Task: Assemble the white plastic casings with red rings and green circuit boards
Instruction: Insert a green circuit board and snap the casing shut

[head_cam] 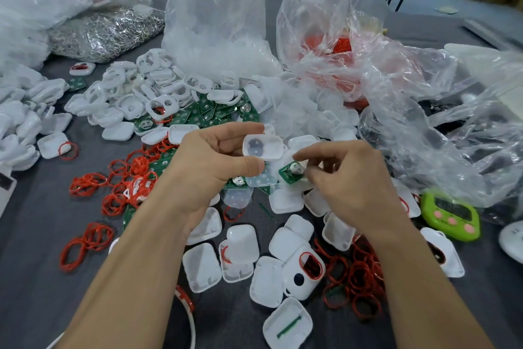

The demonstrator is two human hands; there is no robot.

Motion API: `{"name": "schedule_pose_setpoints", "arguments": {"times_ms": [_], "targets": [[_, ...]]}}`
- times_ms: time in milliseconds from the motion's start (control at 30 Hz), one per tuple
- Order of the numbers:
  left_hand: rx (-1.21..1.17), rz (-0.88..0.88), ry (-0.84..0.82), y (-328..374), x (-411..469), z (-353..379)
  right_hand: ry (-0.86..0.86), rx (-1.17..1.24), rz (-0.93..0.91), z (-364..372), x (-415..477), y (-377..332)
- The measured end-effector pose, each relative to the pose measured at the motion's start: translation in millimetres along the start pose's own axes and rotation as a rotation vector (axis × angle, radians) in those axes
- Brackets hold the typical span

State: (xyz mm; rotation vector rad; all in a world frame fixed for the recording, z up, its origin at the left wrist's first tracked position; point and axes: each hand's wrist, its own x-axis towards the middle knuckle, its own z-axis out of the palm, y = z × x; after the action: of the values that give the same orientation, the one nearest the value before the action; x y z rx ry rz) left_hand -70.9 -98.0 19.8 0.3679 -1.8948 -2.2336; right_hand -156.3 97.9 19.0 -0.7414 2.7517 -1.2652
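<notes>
My left hand [210, 161] pinches a white plastic casing [263, 147] between thumb and fingers, its hollow side towards me. Just right of it, my right hand [348, 178] pinches a small green circuit board [291, 172] with a round silver cell on it. Board and casing are close but apart. Loose red rings [119, 184] lie in a heap on the left, more red rings [359, 278] at the lower right. White casing halves [202, 266] are strewn under my forearms. A pile of green boards [215, 113] lies behind my hands.
Clear plastic bags stand behind: one of white parts [215, 37], one of red rings [334, 45], crumpled bag [452, 122] at right. A bag of metal clips [104, 34] lies far left. A green timer [451, 217] sits right. The grey tablecloth [36, 278] shows lower left.
</notes>
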Motion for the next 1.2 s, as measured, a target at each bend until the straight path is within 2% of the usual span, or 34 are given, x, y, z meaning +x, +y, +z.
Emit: {"name": "schedule_pose_setpoints", "arguments": {"times_ms": [67, 133, 233, 433, 533, 667, 733, 800, 900, 1200], "targets": [[0.004, 0.0, -0.001, 0, 0, 0, -0.025, -0.076, -0.054, -6, 6, -4], [0.005, -0.003, -0.002, -1, 0, 0, -0.122, -0.16, -0.099, -7, 11, -9], [0.024, -0.011, -0.002, -1, 0, 1, -0.234, -0.265, -0.094, -4, 16, -14], [0.071, -0.01, -0.02, -2, 2, 0, -0.229, -0.368, -0.094, -1, 14, -15], [0.077, -0.007, -0.025, -2, 1, 0, -0.112, -0.231, -0.064, -2, 11, -11], [0.09, 0.012, -0.039, -2, 1, 0, 0.081, 0.205, 0.005, -8, 11, -4], [0.101, 0.029, -0.047, -2, 1, 2, 0.117, 0.467, 0.022, -10, 12, -6], [0.124, 0.044, -0.062, -2, 1, 4, 0.109, 0.576, 0.014, -10, 12, -11], [0.149, 0.047, -0.086, -3, 0, 9, 0.065, 0.566, -0.022, -6, 9, -18], [0.142, 0.039, -0.129, -4, 1, 14, -0.02, 0.309, -0.111, 2, 3, -27]]}}
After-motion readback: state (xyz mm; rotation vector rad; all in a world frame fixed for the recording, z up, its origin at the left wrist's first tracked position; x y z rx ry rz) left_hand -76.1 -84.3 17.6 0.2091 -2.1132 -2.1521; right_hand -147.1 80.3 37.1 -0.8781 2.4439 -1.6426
